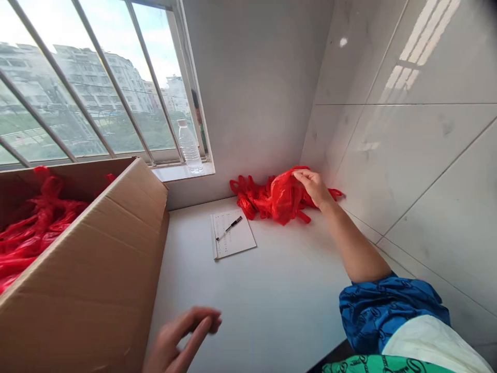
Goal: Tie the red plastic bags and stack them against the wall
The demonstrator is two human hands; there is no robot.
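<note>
At the back of the white table (240, 295), my right hand (311, 185) pinches the top of a red plastic bag (284, 199). Other crumpled red plastic bags (248, 196) lie bunched beside it against the wall. Where one bag ends and another begins is hard to make out. Near the front, my left hand (184, 336) hovers over the table, its thumb and fingertips drawn together with nothing visible between them. It is slightly blurred.
A large cardboard box (97, 269) stands on the left, holding more red bags (42, 220). An open notebook (235, 241) with a black pen (230, 228) on it lies mid-table. A clear bottle (189, 147) stands on the sill by the barred window. Tiled wall (435, 171) bounds the right.
</note>
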